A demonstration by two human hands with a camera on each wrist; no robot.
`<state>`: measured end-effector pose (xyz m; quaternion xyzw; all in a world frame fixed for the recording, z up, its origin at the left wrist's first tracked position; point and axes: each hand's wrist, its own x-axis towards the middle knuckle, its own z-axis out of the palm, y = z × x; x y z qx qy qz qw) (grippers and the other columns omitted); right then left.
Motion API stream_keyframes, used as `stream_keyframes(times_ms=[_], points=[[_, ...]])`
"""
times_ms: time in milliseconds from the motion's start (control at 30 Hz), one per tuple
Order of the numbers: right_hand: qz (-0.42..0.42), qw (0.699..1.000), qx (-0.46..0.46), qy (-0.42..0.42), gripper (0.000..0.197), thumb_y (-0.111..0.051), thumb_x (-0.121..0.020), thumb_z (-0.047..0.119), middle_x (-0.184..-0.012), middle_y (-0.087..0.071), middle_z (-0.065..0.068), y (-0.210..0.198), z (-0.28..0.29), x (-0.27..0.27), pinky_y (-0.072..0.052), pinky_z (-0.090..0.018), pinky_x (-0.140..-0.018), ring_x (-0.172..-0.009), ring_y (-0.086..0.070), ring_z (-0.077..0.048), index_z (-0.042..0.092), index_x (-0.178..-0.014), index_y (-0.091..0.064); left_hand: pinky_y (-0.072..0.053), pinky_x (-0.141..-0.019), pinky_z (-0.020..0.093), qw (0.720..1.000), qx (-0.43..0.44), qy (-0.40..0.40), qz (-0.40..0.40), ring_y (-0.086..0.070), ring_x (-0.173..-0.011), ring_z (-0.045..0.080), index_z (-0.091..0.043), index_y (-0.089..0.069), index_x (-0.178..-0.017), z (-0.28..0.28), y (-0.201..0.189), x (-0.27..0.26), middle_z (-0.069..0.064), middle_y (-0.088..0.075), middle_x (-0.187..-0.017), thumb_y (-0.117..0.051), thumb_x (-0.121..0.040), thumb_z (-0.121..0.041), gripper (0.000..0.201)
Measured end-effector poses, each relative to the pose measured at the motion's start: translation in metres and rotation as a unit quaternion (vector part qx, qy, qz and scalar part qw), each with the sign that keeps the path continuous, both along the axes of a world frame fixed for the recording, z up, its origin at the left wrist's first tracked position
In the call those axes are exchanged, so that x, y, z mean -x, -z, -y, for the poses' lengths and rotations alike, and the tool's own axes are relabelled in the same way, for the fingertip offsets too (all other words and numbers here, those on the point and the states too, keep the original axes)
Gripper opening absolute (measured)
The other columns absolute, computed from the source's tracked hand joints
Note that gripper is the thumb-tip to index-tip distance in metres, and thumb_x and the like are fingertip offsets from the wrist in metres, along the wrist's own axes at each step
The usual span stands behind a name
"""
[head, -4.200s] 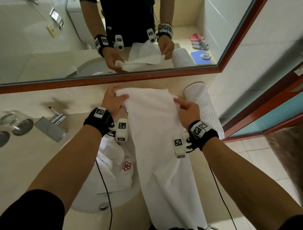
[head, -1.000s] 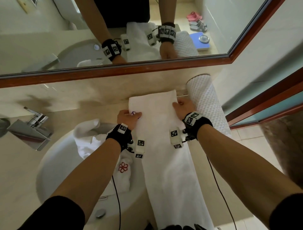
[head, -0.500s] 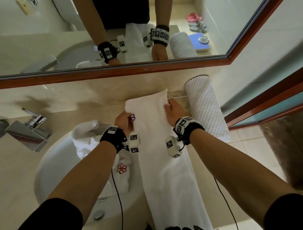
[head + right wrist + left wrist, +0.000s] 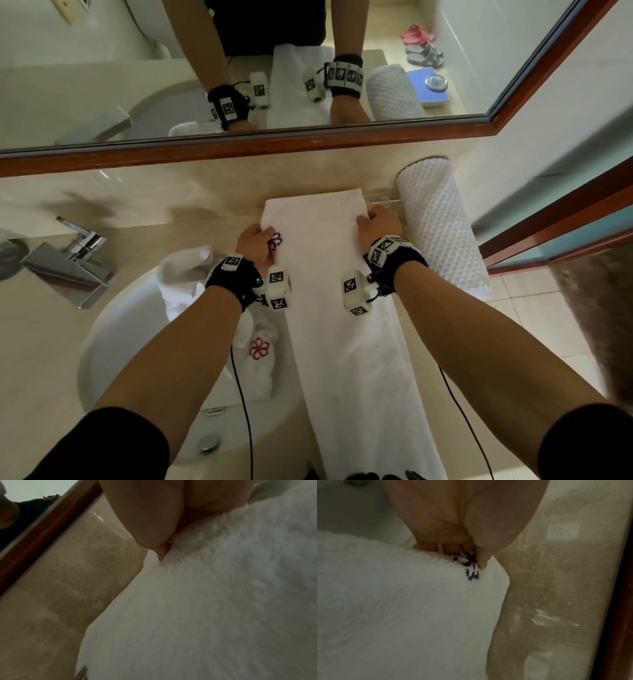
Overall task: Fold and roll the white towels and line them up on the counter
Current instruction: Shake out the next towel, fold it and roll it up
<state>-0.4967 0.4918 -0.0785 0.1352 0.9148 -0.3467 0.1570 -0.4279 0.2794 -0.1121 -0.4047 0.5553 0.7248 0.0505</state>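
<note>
I am pinching the towel [image 4: 329,260] edges in my left grip [image 4: 255,245] and right grip [image 4: 376,224] on the bench [image 4: 144,246]; it looks soft, limp, best held by its edges.

Black sleeves [image 4: 102,442], black wristbands [image 4: 233,281] carrying white marker-printed camera blocks [image 4: 278,286], thin black cables [image 4: 241,394].
</note>
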Motion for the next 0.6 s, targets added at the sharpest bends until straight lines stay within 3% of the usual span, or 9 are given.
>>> stream_keyframes(times_ms=[100,167,200,267,300,367,467,533,600], points=[[0.012,0.999,-0.038,0.018,0.032,-0.052,-0.097,0.03,-0.118,-0.065,-0.012,-0.004,-0.002,0.003,-0.038,-0.027,-0.074,-0.105,-0.061,-0.03,0.008,-0.12,-0.061,-0.054,-0.046,0.026,0.999,-0.006,0.021,-0.024,-0.067,-0.057,0.011,-0.009,-0.056,-0.11,0.003,-0.007,0.007,0.006,-0.066,-0.088,-0.048,-0.1,-0.01,0.013],[0.021,0.998,-0.062,0.014,0.032,-0.052,-0.097,0.029,-0.121,-0.065,-0.012,-0.008,-0.006,0.005,-0.041,-0.027,-0.075,-0.107,-0.062,-0.03,0.008,-0.119,-0.062,-0.059,-0.057,0.038,0.999,-0.008,0.034,-0.022,-0.07,-0.07,0.02,-0.008,-0.058,-0.12,0.001,-0.01,0.011,0.011,-0.07,-0.099,-0.054,-0.096,-0.012,0.024],[0.029,0.997,-0.071,0.003,0.031,-0.051,-0.097,0.027,-0.12,-0.065,-0.012,-0.01,-0.008,0.005,-0.043,-0.027,-0.076,-0.104,-0.062,-0.029,0.006,-0.118,-0.062,-0.06,-0.066,0.047,0.999,0.002,0.044,-0.013,-0.07,-0.076,0.025,-0.009,-0.06,-0.121,-0.001,-0.011,0.011,0.012,-0.071,-0.102,-0.059,-0.093,-0.015,0.029],[0.037,0.997,-0.07,-0.018,0.026,-0.051,-0.095,0.021,-0.105,-0.065,-0.009,-0.014,-0.009,0.006,-0.044,-0.026,-0.066,-0.081,-0.06,-0.023,0.005,-0.111,-0.063,-0.057,-0.073,0.058,0.999,0.021,0.05,0.006,-0.07,-0.079,0.03,-0.011,-0.065,-0.116,-0.002,-0.009,0.014,0.012,-0.073,-0.098,-0.073,-0.082,-0.03,0.041],[0.035,0.997,-0.061,-0.025,0.024,-0.051,-0.094,0.018,-0.096,-0.063,-0.008,-0.016,-0.007,0.005,-0.042,-0.025,-0.061,-0.069,-0.055,-0.019,0.005,-0.109,-0.063,-0.057,-0.072,0.057,0.999,0.028,0.041,0.01,-0.072,-0.079,0.03,-0.012,-0.067,-0.11,-0.002,-0.007,0.016,0.011,-0.074,-0.095,-0.08,-0.073,-0.039,0.049],[0.011,0.997,-0.053,-0.046,0.023,-0.05,-0.092,0.016,-0.096,-0.061,-0.007,-0.02,0.0,0.005,-0.043,-0.026,-0.063,-0.068,-0.053,-0.02,0.007,-0.109,-0.063,-0.06,-0.068,0.049,0.998,0.051,0.013,0.021,-0.072,-0.076,0.029,-0.014,-0.068,-0.093,0.0,-0.005,0.023,0.008,-0.074,-0.087,-0.086,-0.063,-0.045,0.047],[-0.046,0.998,-0.033,-0.042,0.022,-0.052,-0.09,0.025,-0.097,-0.066,-0.005,-0.017,0.007,0.0,-0.053,-0.032,-0.072,-0.078,-0.061,-0.023,0.016,-0.105,-0.064,-0.05,-0.055,0.029,0.992,0.111,0.047,0.027,-0.061,-0.062,0.022,-0.017,-0.058,-0.072,0.001,-0.01,0.029,-0.001,-0.063,-0.071,-0.075,-0.083,-0.035,0.027],[-0.034,0.999,-0.005,-0.041,0.021,-0.053,-0.092,0.026,-0.096,-0.067,-0.006,-0.013,0.007,-0.003,-0.049,-0.03,-0.073,-0.082,-0.061,-0.024,0.013,-0.104,-0.064,-0.049,-0.057,0.027,0.991,0.122,0.055,0.025,-0.059,-0.064,0.021,-0.015,-0.057,-0.073,0.003,-0.007,0.032,-0.001,-0.06,-0.071,-0.069,-0.089,-0.034,0.028],[-0.014,1.0,0.0,-0.025,0.023,-0.053,-0.094,0.024,-0.102,-0.067,-0.008,-0.01,0.003,-0.004,-0.042,-0.027,-0.071,-0.082,-0.057,-0.022,0.01,-0.109,-0.063,-0.053,-0.066,0.033,0.993,0.113,0.024,0.028,-0.062,-0.074,0.023,-0.011,-0.066,-0.095,0.008,0.0,0.032,0.005,-0.066,-0.085,-0.067,-0.089,-0.041,0.03]])
